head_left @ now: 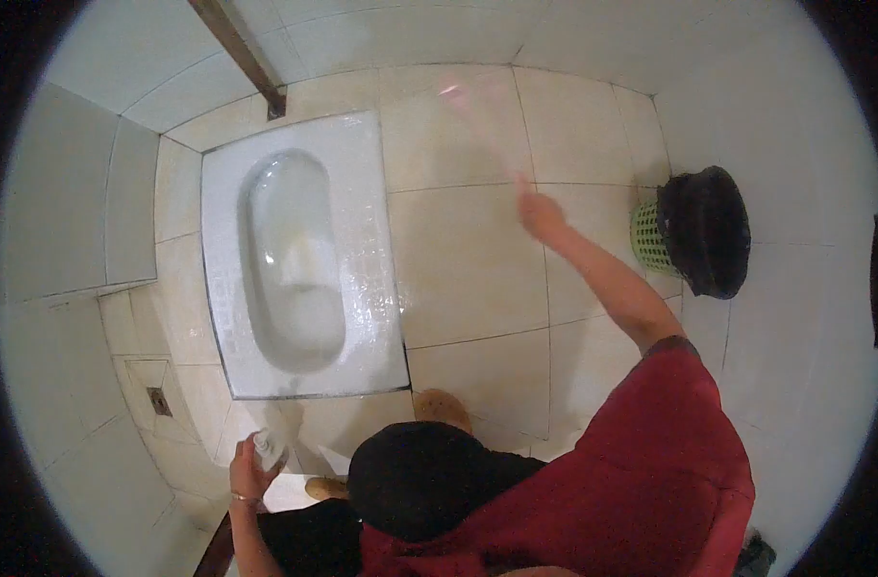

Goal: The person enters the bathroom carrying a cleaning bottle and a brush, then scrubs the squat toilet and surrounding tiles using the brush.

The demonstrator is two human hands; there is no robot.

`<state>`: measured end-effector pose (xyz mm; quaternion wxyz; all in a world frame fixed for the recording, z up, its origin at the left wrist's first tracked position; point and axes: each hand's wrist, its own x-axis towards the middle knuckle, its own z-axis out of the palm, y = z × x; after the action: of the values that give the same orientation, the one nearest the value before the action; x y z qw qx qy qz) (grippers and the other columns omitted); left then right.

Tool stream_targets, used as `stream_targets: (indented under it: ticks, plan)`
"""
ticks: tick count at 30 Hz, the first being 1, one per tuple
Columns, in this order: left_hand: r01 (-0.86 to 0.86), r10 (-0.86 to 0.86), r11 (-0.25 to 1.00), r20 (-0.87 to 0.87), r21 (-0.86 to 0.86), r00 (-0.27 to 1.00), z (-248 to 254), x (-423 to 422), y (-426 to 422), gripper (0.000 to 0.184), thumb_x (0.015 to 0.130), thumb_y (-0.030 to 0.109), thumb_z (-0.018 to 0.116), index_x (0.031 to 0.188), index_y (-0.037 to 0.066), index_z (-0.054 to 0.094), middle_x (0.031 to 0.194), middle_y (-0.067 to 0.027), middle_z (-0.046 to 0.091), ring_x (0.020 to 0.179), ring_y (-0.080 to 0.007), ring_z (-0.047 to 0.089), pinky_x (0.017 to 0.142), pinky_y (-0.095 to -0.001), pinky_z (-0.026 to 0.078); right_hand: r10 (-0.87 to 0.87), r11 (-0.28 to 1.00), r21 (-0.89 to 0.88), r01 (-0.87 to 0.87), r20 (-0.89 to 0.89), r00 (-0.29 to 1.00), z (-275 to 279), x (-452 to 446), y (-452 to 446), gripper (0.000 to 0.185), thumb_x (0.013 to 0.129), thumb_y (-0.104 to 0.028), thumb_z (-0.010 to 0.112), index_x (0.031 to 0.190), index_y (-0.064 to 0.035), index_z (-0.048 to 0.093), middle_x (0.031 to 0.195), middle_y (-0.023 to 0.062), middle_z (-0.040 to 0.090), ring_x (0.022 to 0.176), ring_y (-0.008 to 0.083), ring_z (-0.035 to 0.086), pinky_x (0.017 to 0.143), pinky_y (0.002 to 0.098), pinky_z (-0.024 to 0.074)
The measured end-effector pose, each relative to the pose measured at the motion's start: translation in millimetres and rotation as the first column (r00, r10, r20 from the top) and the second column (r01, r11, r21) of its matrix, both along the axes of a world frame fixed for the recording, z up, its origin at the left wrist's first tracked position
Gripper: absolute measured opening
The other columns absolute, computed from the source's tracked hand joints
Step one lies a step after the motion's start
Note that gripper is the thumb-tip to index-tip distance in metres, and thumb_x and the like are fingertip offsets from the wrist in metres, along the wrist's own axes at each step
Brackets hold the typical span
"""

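Observation:
My right hand (542, 216) is closed round the end of a long-handled brush (472, 113), pale pink and smeared by motion. Its far end points toward the back wall, over the floor tiles right of the squat toilet. The white squat toilet (367, 260) is set in the floor, wet and shiny, with some water or foam in its bowl. At the lower left, my left hand (248, 471) grips a clear bottle (266, 445) with a white top, near the toilet's front edge. Part of that bottle is hidden by my fingers.
A green basket (652, 236) with a black bag liner (708, 231) stands by the right wall. A brown pipe (242, 58) comes down behind the toilet. There is a floor drain (159, 401) at left. My tan shoe (443, 409) is close to the toilet's front corner.

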<state>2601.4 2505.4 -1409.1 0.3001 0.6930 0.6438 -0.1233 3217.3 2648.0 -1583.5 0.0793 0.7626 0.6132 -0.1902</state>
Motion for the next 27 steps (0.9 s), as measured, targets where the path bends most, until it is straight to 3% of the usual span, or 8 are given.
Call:
stream_targets:
  ticks: [7, 10, 12, 16, 19, 21, 25, 27]
  plan:
    - [-0.058, 0.001, 0.978, 0.273, 0.200, 0.962, 36.1, -85.3, -67.0, 0.063, 0.057, 0.017, 0.075, 0.112, 0.007, 0.045, 0.096, -0.0159, 0.054, 0.085, -0.0337, 0.056, 0.070, -0.0381, 0.048, -0.031, 0.952, 0.307, 0.001, 0.090, 0.995, 18.4, 51.7, -105.0, 0.052, 0.084, -0.014, 0.035, 0.133, -0.0068, 0.020, 0.091, 0.0248, 0.058, 0.079, 0.0347, 0.060, 0.070, 0.0431, 0.0480]
    - [0.033, -0.058, 0.984, 0.141, 0.177, 0.988, 63.7, -101.8, -77.6, 0.064, 0.057, 0.015, 0.074, 0.112, 0.006, 0.045, 0.095, -0.0154, 0.054, 0.086, -0.0330, 0.055, 0.072, -0.0377, 0.047, -0.270, 0.945, -0.170, 0.278, 0.066, 0.960, 32.4, 22.4, -106.0, 0.052, 0.084, -0.018, 0.038, 0.133, -0.0058, 0.024, 0.099, 0.0253, 0.056, 0.083, 0.0336, 0.060, 0.074, 0.0425, 0.0474]
    - [0.029, -0.057, 0.983, 0.156, 0.180, 0.986, 71.8, -120.0, -90.0, 0.063, 0.057, 0.014, 0.074, 0.113, 0.006, 0.045, 0.095, -0.0155, 0.054, 0.086, -0.0331, 0.055, 0.073, -0.0377, 0.047, -0.144, 0.984, -0.101, 0.149, 0.055, 0.988, 92.4, -84.5, -103.9, 0.053, 0.084, -0.018, 0.039, 0.131, -0.0017, 0.024, 0.098, 0.0245, 0.057, 0.085, 0.0320, 0.060, 0.074, 0.0417, 0.0474]
    - [-0.017, -0.041, 0.975, 0.257, 0.220, 0.966, 91.8, -155.9, -122.1, 0.063, 0.057, 0.013, 0.074, 0.112, 0.005, 0.044, 0.095, -0.0158, 0.054, 0.087, -0.0332, 0.055, 0.073, -0.0378, 0.046, -0.198, 0.980, 0.023, 0.196, 0.099, 0.975, 98.5, -31.1, -111.8, 0.053, 0.084, -0.016, 0.037, 0.133, -0.0035, 0.019, 0.093, 0.0256, 0.058, 0.085, 0.0335, 0.059, 0.073, 0.0428, 0.0467]
    - [-0.064, 0.021, 0.973, 0.193, 0.220, 0.981, 93.6, -173.6, -131.2, 0.064, 0.056, 0.012, 0.074, 0.112, 0.005, 0.044, 0.096, -0.0159, 0.054, 0.088, -0.0333, 0.054, 0.075, -0.0376, 0.046, -0.528, 0.843, -0.140, 0.519, -0.036, 0.848, 144.6, -50.8, -119.0, 0.051, 0.085, -0.016, 0.033, 0.133, -0.0061, 0.017, 0.089, 0.0259, 0.058, 0.084, 0.0347, 0.059, 0.072, 0.0448, 0.0458]
    - [-0.083, 0.049, 0.978, 0.176, 0.193, 0.983, 99.7, -176.9, -137.0, 0.065, 0.055, 0.012, 0.075, 0.112, 0.004, 0.044, 0.098, -0.0159, 0.053, 0.089, -0.0327, 0.055, 0.076, -0.0373, 0.046, -0.161, 0.961, -0.195, 0.194, 0.172, 0.972, 156.6, -103.3, -144.1, 0.052, 0.084, -0.013, 0.039, 0.132, -0.0069, 0.021, 0.090, 0.0252, 0.058, 0.085, 0.0344, 0.059, 0.072, 0.0460, 0.0456]
    - [-0.040, 0.012, 0.986, 0.172, 0.161, 0.985, 107.0, -175.5, -151.7, 0.065, 0.057, 0.014, 0.075, 0.113, 0.004, 0.044, 0.097, -0.0157, 0.054, 0.088, -0.0326, 0.055, 0.073, -0.0366, 0.047, -0.127, 0.987, -0.070, 0.144, 0.207, 0.970, 128.9, -31.4, -180.6, 0.053, 0.083, -0.012, 0.043, 0.131, -0.0064, 0.022, 0.089, 0.0252, 0.058, 0.085, 0.0338, 0.059, 0.071, 0.0461, 0.0457]
    - [0.083, -0.111, 0.977, 0.140, 0.196, 0.984, 110.2, -160.6, -146.6, 0.064, 0.058, 0.015, 0.075, 0.112, 0.004, 0.044, 0.096, -0.0157, 0.054, 0.086, -0.0323, 0.055, 0.072, -0.0368, 0.047, -0.383, 0.903, -0.150, 0.403, 0.148, 0.912, 146.9, -19.7, -154.9, 0.055, 0.083, -0.015, 0.043, 0.132, -0.0063, 0.020, 0.091, 0.0245, 0.058, 0.085, 0.0333, 0.059, 0.074, 0.0460, 0.0447]
